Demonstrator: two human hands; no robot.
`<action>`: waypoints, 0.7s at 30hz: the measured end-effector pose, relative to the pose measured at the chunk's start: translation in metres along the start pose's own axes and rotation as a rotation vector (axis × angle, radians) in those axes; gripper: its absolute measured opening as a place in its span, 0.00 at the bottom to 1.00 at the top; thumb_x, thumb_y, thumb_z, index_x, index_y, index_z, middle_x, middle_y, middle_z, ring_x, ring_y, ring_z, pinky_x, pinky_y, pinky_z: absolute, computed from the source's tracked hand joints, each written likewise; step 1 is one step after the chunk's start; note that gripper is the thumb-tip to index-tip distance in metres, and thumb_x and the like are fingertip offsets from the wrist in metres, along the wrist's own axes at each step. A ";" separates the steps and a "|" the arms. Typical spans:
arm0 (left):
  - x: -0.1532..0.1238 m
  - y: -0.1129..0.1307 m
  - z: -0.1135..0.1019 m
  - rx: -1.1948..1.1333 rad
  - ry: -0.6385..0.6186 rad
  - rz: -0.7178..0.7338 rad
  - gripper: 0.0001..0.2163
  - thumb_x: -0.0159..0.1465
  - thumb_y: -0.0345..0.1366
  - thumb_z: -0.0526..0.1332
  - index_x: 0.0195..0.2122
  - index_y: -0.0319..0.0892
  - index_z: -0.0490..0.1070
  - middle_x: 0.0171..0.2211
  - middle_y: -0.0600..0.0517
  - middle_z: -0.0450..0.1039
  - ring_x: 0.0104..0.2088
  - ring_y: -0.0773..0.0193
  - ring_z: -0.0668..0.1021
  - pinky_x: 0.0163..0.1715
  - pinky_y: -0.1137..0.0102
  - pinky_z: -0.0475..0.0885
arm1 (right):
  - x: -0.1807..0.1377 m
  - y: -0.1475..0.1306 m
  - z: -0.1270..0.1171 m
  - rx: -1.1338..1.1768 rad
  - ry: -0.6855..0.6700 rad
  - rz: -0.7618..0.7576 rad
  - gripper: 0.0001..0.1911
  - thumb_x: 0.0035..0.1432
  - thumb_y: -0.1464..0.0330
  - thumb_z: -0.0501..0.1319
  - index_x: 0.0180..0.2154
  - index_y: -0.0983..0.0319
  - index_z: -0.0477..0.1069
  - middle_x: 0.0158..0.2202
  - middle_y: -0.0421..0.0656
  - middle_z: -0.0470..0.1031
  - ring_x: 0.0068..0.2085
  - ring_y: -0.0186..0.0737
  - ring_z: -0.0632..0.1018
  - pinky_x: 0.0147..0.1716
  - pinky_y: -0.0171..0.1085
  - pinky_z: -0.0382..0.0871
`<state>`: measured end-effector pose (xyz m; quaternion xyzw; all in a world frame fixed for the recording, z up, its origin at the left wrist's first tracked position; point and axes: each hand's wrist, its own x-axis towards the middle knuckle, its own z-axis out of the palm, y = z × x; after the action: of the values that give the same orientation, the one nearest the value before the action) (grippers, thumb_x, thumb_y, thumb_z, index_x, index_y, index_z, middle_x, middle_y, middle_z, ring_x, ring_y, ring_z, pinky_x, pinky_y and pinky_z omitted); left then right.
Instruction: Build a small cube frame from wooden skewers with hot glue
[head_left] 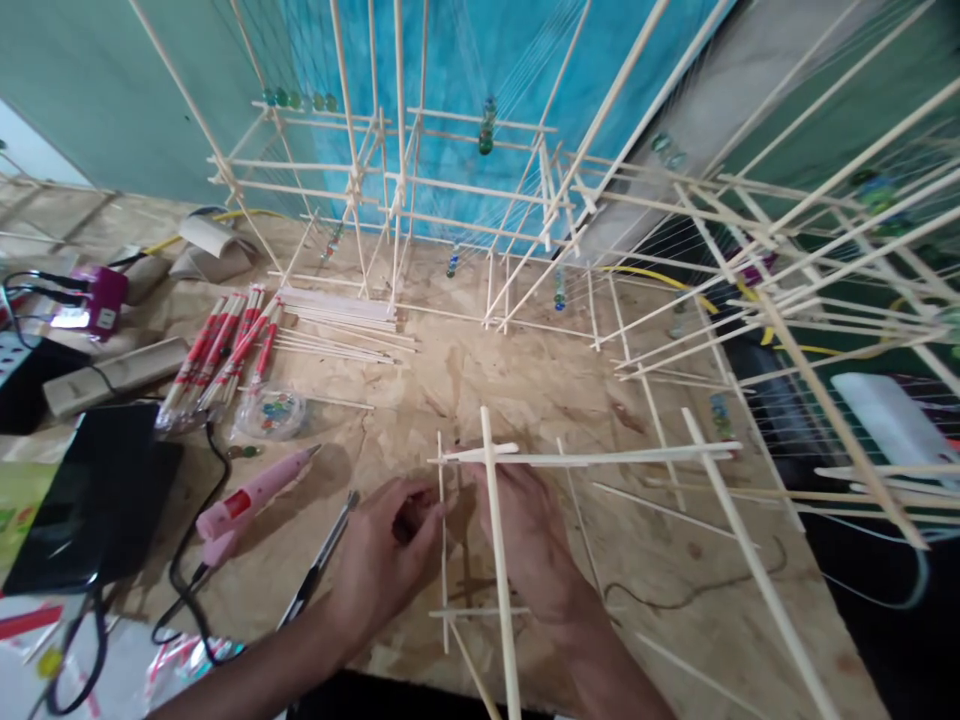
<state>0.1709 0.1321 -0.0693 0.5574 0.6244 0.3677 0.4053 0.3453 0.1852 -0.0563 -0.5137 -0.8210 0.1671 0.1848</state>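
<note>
1. Fingers of the left hand [386, 560] bend inward in a loose C, the thumb and forefinger tips close together, right beside a thin stick [444, 560] that runs down past them.
2. The right hand [529, 530] reaches forward under a stick frame [615, 459], fingers bent toward its left corner; a thick stick [501, 580] crosses in front of this hand.
3. Wood partly screens the fingertips, so I cannot tell whether either hand is pinching a stick or merely touching it.
4. Brown surface of the table [465, 385] shows between the hands and the tall stick structure [400, 90] standing along the back.
5. The table's near edge passes below the forearms, while its right edge slants by just beyond the frame's right end.
6. On the left, a pen-like tool [319, 560] lies near the left wrist; farther out rests a pink glue gun [255, 495], nozzle aimed toward the back, with red-wrapped stick bundles [225, 345] behind it.
7. The frame's left corner sits just ahead of the left fingertips and at the right ones, with long sticks stretching rightward from there.
</note>
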 end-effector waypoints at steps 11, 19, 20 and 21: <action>0.000 0.003 0.004 0.015 -0.025 0.059 0.08 0.67 0.34 0.63 0.45 0.44 0.79 0.33 0.52 0.79 0.28 0.67 0.77 0.29 0.73 0.70 | 0.003 -0.007 -0.010 0.062 0.004 0.007 0.29 0.59 0.84 0.52 0.53 0.57 0.79 0.46 0.46 0.83 0.48 0.47 0.82 0.50 0.42 0.75; -0.001 0.006 0.003 -0.021 -0.034 0.016 0.07 0.67 0.37 0.63 0.43 0.43 0.79 0.27 0.53 0.77 0.24 0.65 0.75 0.26 0.72 0.69 | 0.004 -0.009 -0.007 0.064 0.008 0.061 0.29 0.61 0.83 0.55 0.55 0.53 0.78 0.45 0.45 0.83 0.47 0.46 0.81 0.48 0.40 0.75; -0.001 0.006 0.003 -0.023 -0.037 0.009 0.08 0.67 0.38 0.64 0.43 0.43 0.79 0.27 0.53 0.77 0.24 0.65 0.75 0.26 0.72 0.69 | 0.005 -0.008 -0.007 0.063 0.006 0.067 0.29 0.61 0.83 0.55 0.55 0.53 0.78 0.45 0.45 0.83 0.47 0.46 0.81 0.48 0.40 0.75; -0.001 0.006 0.003 -0.023 -0.038 0.004 0.08 0.66 0.38 0.64 0.43 0.43 0.79 0.27 0.53 0.77 0.24 0.65 0.75 0.26 0.72 0.69 | 0.005 -0.008 -0.007 0.062 0.005 0.073 0.28 0.61 0.83 0.55 0.55 0.53 0.78 0.45 0.45 0.83 0.46 0.46 0.81 0.48 0.40 0.75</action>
<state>0.1762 0.1320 -0.0647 0.5609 0.6110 0.3650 0.4229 0.3400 0.1865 -0.0461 -0.5379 -0.7956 0.1979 0.1965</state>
